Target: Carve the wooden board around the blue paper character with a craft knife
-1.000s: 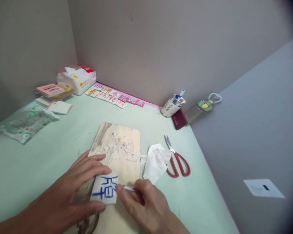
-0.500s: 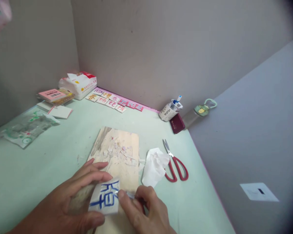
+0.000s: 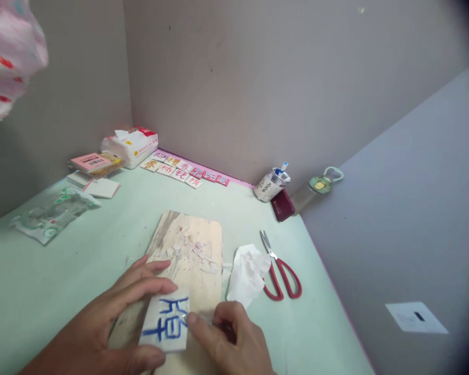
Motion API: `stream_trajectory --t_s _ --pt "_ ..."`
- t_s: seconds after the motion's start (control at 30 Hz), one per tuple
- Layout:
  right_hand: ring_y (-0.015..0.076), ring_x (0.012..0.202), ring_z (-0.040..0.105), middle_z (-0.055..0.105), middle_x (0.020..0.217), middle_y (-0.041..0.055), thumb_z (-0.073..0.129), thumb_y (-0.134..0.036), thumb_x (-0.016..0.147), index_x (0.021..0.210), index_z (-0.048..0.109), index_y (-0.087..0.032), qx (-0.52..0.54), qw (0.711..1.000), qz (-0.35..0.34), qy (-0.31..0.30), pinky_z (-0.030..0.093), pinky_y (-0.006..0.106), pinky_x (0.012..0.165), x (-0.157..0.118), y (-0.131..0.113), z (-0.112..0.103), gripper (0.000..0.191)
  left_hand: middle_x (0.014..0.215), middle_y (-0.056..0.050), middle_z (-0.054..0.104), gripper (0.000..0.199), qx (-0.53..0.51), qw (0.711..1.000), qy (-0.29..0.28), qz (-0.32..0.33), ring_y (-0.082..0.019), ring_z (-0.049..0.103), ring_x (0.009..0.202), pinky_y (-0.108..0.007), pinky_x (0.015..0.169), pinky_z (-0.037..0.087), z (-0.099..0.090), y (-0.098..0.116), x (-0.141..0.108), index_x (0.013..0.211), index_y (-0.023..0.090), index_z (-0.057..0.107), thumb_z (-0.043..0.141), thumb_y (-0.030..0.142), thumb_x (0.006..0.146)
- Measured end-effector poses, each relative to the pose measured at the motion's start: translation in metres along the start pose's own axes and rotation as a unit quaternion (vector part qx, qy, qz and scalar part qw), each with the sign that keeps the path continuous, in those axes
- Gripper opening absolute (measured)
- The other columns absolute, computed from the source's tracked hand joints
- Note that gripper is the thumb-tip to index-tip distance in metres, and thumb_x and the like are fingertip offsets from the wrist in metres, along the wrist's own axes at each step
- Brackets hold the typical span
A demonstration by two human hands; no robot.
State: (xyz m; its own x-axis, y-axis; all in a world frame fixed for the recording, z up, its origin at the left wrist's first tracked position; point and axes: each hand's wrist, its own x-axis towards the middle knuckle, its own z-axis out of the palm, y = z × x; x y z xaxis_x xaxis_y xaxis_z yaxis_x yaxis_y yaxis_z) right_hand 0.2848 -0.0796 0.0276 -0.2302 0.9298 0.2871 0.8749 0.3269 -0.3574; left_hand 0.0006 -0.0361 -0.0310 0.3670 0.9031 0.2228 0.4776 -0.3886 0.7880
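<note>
One white tile in left hand; right hand at right edge.

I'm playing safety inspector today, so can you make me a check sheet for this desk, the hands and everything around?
Surface: pale green tabletop, wooden board lying on it.
Job's things: white tile with blue writing; thin tool, mostly hidden.
Clutter: shavings on the board; crumpled tissue and red-handled scissors nearby.
Hands: left hand holds the tile; right hand grips the tool at its edge.
Cables: nothing seen.
Surroundings: grey walls; pink patterned material, upper left.
</note>
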Motion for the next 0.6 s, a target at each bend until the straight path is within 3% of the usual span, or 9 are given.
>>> stream_trajectory --t_s 0.1,0.2,0.27,0.43,0.5,0.6 --pt "0.0131 0.045 0.063 0.066 0.057 -0.0073 0.071 -0.048 0.109 0.081 0.061 -0.028 0.076 0.989 0.113 -0.054 0.046 0.02 0.038 0.002 -0.003 -0.002 0.036 0.167 -0.008 0.059 0.06 0.03 0.999 0.013 0.02 -0.046 0.038 0.166 -0.072 0.119 0.053 -0.002 0.006 0.004 0.141 0.038 0.066 0.081 0.062 0.089" --pt "0.0143 0.055 0.067 0.069 0.07 -0.0027 0.069 -0.055 0.108 0.087 0.069 -0.027 0.08 0.981 0.109 -0.142 0.05 0.021 0.048 0.007 -0.003 -0.01 0.035 0.164 -0.004 0.061 0.055 0.036 0.998 0.026 0.045 -0.041 0.045 0.163 -0.07 0.132 0.038 -0.003 0.013 0.008 0.141 0.039 0.064 0.077 0.062 0.093" --pt "0.0162 0.063 0.07 0.072 0.079 -0.0003 0.07 -0.06 0.105 0.094 0.074 -0.027 0.076 0.976 0.103 -0.174 0.053 0.022 0.054 0.011 -0.005 -0.017 0.035 0.162 -0.002 0.063 0.055 0.033 0.997 0.033 0.056 -0.038 0.049 0.16 -0.064 0.136 0.035 -0.004 0.017 0.01 0.14 0.039 0.064 0.077 0.064 0.093" --pt "0.018 0.067 0.073 0.072 0.078 0.0007 0.057 -0.068 0.111 0.097 0.075 -0.025 0.12 0.939 0.215 -0.24 0.055 0.025 0.058 0.019 -0.009 -0.031 0.049 0.161 -0.001 0.064 0.058 0.028 0.997 0.035 0.065 -0.036 0.05 0.16 -0.06 0.137 0.033 -0.005 0.02 0.011 0.14 0.038 0.064 0.074 0.071 0.094" --pt "0.0186 0.069 0.073 0.073 0.081 0.0019 0.062 -0.063 0.111 0.104 0.077 -0.026 0.126 0.94 0.184 -0.258 0.055 0.025 0.057 0.019 -0.007 -0.034 0.041 0.162 -0.001 0.063 0.058 0.028 0.997 0.029 0.068 -0.036 0.049 0.161 -0.06 0.138 0.032 -0.006 0.019 0.01 0.142 0.038 0.063 0.073 0.07 0.094" --pt "0.0178 0.069 0.072 0.073 0.086 0.0026 0.068 -0.05 0.11 0.124 0.078 -0.029 0.045 0.972 0.016 -0.229 0.055 0.023 0.057 0.015 0.0 -0.038 0.028 0.162 0.0 0.063 0.058 0.023 0.996 0.023 0.078 -0.033 0.049 0.161 -0.056 0.14 0.028 -0.006 0.018 0.011 0.144 0.04 0.061 0.072 0.07 0.095"
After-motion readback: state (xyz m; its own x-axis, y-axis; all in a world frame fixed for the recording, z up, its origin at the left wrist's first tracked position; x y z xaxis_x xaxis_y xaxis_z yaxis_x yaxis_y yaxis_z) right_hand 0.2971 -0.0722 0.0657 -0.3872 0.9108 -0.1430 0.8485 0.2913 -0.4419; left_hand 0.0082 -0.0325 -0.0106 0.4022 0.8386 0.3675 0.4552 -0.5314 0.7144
